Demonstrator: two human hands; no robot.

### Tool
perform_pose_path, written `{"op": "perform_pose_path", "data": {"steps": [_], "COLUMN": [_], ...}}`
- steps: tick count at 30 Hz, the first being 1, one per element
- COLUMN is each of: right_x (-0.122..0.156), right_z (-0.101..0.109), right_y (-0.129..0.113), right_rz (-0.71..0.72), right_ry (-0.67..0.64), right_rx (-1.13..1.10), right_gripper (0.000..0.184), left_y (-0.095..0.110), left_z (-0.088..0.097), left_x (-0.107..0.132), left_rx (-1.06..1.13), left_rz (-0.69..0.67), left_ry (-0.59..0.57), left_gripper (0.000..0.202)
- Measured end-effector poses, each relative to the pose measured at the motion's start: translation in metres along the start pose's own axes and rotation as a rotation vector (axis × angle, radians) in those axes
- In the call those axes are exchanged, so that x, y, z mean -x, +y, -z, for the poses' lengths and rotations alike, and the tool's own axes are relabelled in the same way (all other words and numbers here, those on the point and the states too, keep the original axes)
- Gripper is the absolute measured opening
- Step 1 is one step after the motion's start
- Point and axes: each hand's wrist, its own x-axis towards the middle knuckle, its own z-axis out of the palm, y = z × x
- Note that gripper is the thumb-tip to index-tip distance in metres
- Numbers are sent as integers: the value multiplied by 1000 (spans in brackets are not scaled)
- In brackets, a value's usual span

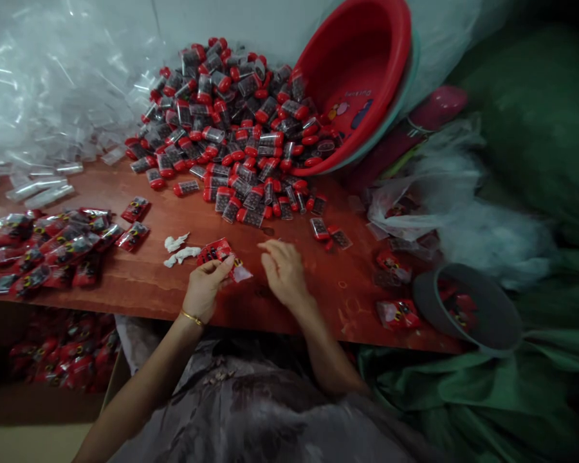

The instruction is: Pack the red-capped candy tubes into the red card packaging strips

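Between the thumb and fingers of my left hand [205, 286] is a small red printed packet [215, 251] with a clear end, held just above the table. A gold bangle circles that wrist. My right hand [284, 270] hovers to the right of the packet, apart from it, its fingers loosely stretched and slightly blurred; nothing shows in them. Two crumpled white scraps [181, 256] lie left of the packet. Beyond my hands rises a big heap of clear plastic containers with red caps [241, 138] and dark contents. One red-capped container [319, 227] lies loose beyond my right hand.
Filled red packets [53, 247] are piled on the left of the table [294, 328], near clear plastic tubes [41, 190]. A red basin [400, 64] leans at the back. On the right stand a grey tub [492, 315] and plastic bags [424, 193]. More packets fill a box [43, 402] below.
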Motion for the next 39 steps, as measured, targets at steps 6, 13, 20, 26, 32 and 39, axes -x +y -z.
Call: {"op": "perform_pose_path", "data": {"steps": [6, 13, 20, 26, 32, 39], "right_x": [15, 29, 23, 32, 53, 62], "right_z": [25, 34, 42, 20, 17, 10], "right_y": [49, 45, 28, 35, 37, 23], "right_rz": [-166, -48, 330, 255, -107, -407], "right_ry": [-202, -143, -579, -509, -276, -287], "right_rx": [349, 265, 143, 7, -534, -1207], "right_gripper": [27, 37, 51, 30, 29, 36], "left_y": [0, -6, 1, 2, -2, -5], "left_z": [2, 11, 28, 29, 20, 3], "left_x": [-1, -1, 2, 5, 8, 8], "left_rx": [-4, 17, 28, 30, 18, 11], "left_rz": [40, 76, 89, 142, 89, 116], "left_ry": [-34, -61, -53, -83, -75, -107], "left_gripper": [44, 44, 44, 40, 40, 43]}}
